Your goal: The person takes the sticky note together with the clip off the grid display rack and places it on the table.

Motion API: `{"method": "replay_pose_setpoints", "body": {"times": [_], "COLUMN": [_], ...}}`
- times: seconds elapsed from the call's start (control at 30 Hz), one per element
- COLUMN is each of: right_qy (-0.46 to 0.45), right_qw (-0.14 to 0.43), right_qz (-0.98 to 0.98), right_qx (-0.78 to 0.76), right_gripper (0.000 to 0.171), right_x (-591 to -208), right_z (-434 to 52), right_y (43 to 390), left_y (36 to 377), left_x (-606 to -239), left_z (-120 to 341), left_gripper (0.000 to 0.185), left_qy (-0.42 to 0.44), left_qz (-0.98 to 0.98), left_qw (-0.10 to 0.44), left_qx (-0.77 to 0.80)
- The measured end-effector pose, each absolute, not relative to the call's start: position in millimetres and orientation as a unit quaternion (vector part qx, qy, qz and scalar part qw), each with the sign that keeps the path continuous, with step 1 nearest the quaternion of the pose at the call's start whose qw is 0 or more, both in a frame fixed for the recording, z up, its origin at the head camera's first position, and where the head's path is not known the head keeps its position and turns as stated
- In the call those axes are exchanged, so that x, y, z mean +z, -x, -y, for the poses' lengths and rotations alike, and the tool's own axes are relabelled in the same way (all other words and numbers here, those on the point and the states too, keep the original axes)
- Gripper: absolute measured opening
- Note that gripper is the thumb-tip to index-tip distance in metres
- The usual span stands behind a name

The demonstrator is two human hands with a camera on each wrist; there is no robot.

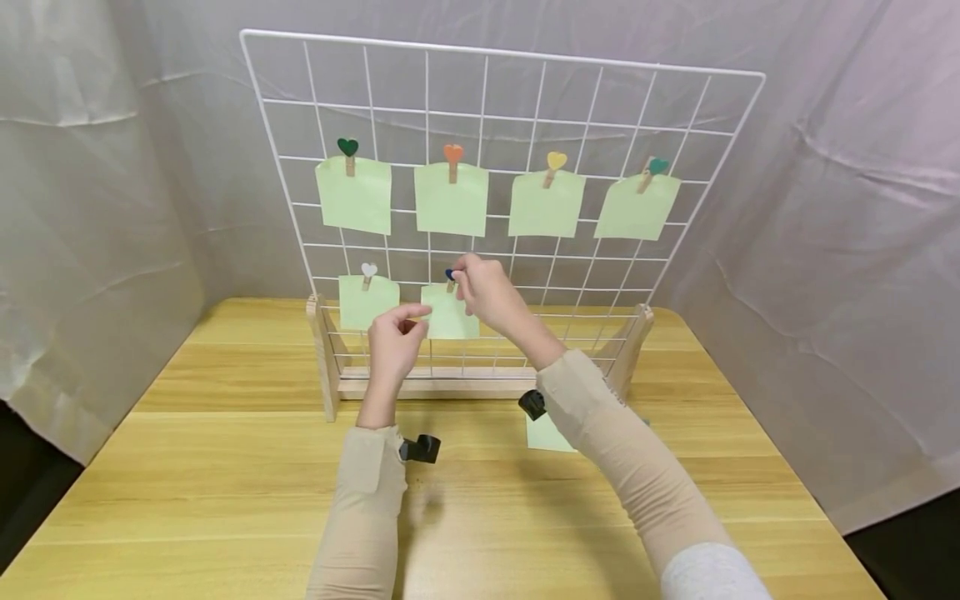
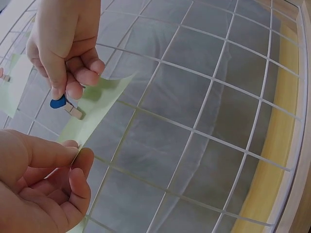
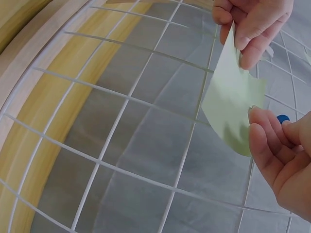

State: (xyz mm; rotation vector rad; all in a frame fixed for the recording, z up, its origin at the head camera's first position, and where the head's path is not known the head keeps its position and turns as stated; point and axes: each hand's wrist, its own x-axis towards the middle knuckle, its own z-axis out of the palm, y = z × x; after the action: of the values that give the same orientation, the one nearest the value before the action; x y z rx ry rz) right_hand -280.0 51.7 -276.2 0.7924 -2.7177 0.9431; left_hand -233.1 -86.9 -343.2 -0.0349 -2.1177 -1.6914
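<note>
A wooden table (image 1: 465,517) runs across the foot of the head view. On it stands a white wire grid (image 1: 482,117), held upright, leaning slightly, in a wooden stand (image 1: 435,388).

Take the note between the hands as the clock's centre, in the head view. The left hand (image 1: 393,342) is at eight o'clock, thumb and forefinger pinched together on the note's near side edge, with the other fingers loosely curled below. The right hand (image 1: 489,292) is at two o'clock, its thumb pressed to the heart of a clip and its fingers bent in behind, so the gap between them is only the clip's thickness. The hands are near each other but not touching.

The held note (image 1: 450,322), pale green, lies against the lower part of the grid, curling in the left wrist view. At twelve o'clock, higher up, hangs a row of four green notes (image 1: 452,208); at nine, just beside, another clipped note (image 1: 367,307); between four and five, a loose note (image 1: 547,435) on the table, partly covered by the right sleeve (image 1: 630,467).

Smallest is the blue heart clip (image 2: 70,108), its wooden end over the note's upper edge.
</note>
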Motion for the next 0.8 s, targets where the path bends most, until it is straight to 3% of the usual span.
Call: {"method": "replay_pose_setpoints", "body": {"times": [0.8], "right_qy": [-0.310], "right_qw": [0.206], "right_qz": [0.853], "right_qx": [0.366], "right_gripper": [0.020], "right_x": [-278.2], "right_z": [-62.9], "right_y": [269.1], "left_y": [223.8], "left_x": [-341.2], "left_z": [87.0], "left_gripper": [0.018], "left_qy": [0.008], "left_qz": [0.745], "left_qw": [0.212], "left_qx": [-0.632]}}
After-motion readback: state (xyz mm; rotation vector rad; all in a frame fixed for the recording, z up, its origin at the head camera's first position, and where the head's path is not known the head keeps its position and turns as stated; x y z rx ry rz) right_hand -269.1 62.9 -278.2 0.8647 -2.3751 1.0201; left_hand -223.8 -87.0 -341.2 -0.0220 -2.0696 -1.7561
